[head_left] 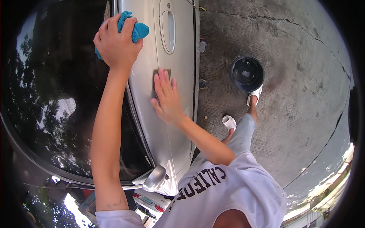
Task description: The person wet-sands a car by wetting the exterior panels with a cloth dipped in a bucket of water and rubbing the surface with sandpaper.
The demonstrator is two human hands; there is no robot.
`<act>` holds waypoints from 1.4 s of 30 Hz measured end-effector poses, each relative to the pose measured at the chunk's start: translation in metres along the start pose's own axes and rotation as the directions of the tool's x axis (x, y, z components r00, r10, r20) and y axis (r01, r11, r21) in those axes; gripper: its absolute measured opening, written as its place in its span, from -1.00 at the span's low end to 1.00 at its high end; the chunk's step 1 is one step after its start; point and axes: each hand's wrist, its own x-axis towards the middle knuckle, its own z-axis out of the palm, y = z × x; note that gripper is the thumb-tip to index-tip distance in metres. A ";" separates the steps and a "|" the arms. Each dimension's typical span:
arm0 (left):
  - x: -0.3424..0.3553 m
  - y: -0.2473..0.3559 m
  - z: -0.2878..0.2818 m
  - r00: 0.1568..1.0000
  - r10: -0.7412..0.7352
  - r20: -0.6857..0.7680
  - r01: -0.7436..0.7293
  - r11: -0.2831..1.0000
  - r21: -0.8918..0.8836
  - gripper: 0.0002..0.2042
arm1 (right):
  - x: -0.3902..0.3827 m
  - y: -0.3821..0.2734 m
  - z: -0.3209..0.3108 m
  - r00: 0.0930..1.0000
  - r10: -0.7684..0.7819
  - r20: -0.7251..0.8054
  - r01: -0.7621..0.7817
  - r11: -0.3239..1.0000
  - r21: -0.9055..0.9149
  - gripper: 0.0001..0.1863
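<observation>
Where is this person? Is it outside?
Yes, probably an outdoor driveway or car-wash spot: a silver car door stands on cracked concrete ground, with a dark bucket nearby and a blue cloth in the left hand.

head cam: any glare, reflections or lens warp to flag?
Head view: strong fisheye, black vignette at the rim, the car door edges bowed. Hard sunlight; the window mirrors trees and sky, hiding the interior. Left hand with blue cloth, right hand and bucket sharp.
</observation>
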 end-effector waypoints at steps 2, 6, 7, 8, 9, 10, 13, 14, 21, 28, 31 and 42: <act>-0.001 0.005 -0.003 0.998 -0.033 0.059 0.034 0.999 -0.013 -0.62 | -0.103 0.001 0.029 0.990 0.080 0.116 -0.078 0.997 -0.020 -0.16; -0.014 -0.008 -0.021 0.997 -0.044 0.067 0.044 0.999 -0.003 -0.71 | 0.008 -0.009 -0.003 0.990 -0.010 0.137 0.030 0.988 -0.151 -0.18; -0.017 -0.011 -0.028 0.997 -0.042 0.059 0.041 0.999 0.014 -0.71 | 0.077 -0.016 -0.025 0.994 -0.071 0.089 0.082 0.989 -0.126 -0.23; -0.015 -0.005 -0.026 0.992 -0.112 0.050 0.115 0.991 -0.065 -0.71 | 0.142 -0.005 -0.045 0.982 -0.183 0.041 0.188 0.965 -0.182 -0.25; -0.016 -0.001 -0.025 0.982 -0.178 0.056 0.184 0.973 -0.136 -0.71 | 0.195 0.002 -0.059 0.962 -0.274 0.019 0.267 0.918 -0.294 -0.27; -0.014 0.003 -0.023 0.983 -0.180 0.042 0.184 0.971 -0.152 -0.71 | 0.228 0.014 -0.076 0.953 -0.299 0.057 0.302 0.907 -0.293 -0.26; -0.016 0.002 -0.029 0.989 -0.143 0.041 0.147 0.983 -0.108 -0.71 | 0.238 0.059 -0.097 0.993 -0.112 0.036 0.116 0.982 -0.151 -0.28; -0.015 0.003 -0.034 0.987 -0.157 0.043 0.161 0.982 -0.101 -0.71 | 0.232 0.079 -0.097 0.993 0.117 0.008 -0.117 0.993 -0.009 -0.31; -0.034 -0.008 -0.046 0.985 -0.128 0.119 0.133 0.991 -0.031 -0.76 | 0.214 0.023 -0.077 0.993 0.015 0.118 -0.006 0.997 -0.074 -0.26; -0.041 -0.008 -0.045 0.984 -0.099 0.151 0.103 0.994 -0.020 -0.76 | 0.235 0.025 -0.069 0.971 0.224 0.083 -0.231 0.969 0.091 -0.23; -0.051 -0.012 -0.050 0.982 -0.101 0.158 0.104 0.995 -0.007 -0.77 | 0.211 -0.035 -0.049 0.984 0.100 0.145 -0.097 0.995 -0.032 -0.24; -0.065 -0.005 -0.039 0.989 -0.048 0.138 0.049 0.999 -0.006 -0.77 | 0.183 0.055 -0.061 0.853 0.449 0.268 -0.506 0.838 0.206 -0.19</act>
